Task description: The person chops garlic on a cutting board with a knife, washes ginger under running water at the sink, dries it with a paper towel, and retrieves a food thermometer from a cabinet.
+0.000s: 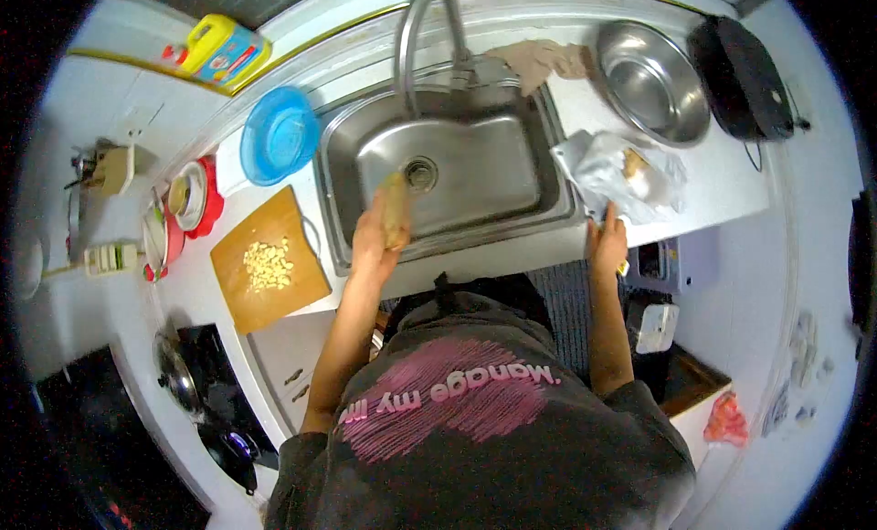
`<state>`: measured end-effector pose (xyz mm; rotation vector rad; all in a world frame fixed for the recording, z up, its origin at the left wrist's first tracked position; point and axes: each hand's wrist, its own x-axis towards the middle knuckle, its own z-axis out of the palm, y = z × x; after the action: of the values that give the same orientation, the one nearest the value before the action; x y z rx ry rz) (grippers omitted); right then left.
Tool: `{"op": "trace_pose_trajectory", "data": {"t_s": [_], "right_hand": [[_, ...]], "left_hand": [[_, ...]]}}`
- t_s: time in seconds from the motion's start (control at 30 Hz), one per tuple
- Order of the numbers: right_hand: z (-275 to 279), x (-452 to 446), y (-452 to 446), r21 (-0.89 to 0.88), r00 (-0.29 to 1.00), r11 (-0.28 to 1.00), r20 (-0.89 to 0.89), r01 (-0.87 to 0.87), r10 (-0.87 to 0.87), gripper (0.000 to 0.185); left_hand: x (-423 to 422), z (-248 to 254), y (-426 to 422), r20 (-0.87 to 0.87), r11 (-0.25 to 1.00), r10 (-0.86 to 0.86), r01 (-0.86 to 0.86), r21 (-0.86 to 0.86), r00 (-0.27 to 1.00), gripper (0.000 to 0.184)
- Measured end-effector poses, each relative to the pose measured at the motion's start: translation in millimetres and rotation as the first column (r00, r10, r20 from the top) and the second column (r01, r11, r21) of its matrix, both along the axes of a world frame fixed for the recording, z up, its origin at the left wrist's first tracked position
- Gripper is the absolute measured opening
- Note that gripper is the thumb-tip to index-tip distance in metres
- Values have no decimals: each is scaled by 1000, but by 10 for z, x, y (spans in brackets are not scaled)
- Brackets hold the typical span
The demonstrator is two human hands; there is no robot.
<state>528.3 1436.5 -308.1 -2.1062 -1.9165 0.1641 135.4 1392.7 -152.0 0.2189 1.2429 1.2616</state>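
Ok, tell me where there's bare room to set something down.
Bare: the right counter, between the plastic bag and the wall; the sink floor, right of the left hand. Crowded: the left counter, with blue basin, cutting board and red dish; and behind the bag, with steel bowl and cloth.

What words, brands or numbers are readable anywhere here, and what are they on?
"Manage my", on the dark shirt; the word next to it looks like "Im", but I can't be sure it is complete.
Yellow jug: the print on its label is too small and blurred to read.
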Motion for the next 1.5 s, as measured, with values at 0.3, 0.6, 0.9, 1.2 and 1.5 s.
{"op": "trace_pose_trajectory", "data": {"t_s": [0.3,0.6,0.9,1.2,1.5], "right_hand": [[243,33,485,-289,956,957,271,-34,116,46],[202,-1669,2783,532,857,696,123,-482,500,32],[-409,-1367,3326,17,903,904,72,-426,424,42],[-274,-1260,3375,34,891,893,92,-450,445,35],[823,-1280,2382,16,-409,988,-911,-151,-48,24]], "left_hand": [[-213,557,74,283,930,-89,-22,367,955,45],[-337,1148,-17,-245,919,31,69,387,969,55],[-359,1127,-51,-308,894,158,-3,447,938,59],[-143,1177,124,-556,958,131,39,283,821,76],[-52,885,208,-516,977,50,65,202,855,61]]}}
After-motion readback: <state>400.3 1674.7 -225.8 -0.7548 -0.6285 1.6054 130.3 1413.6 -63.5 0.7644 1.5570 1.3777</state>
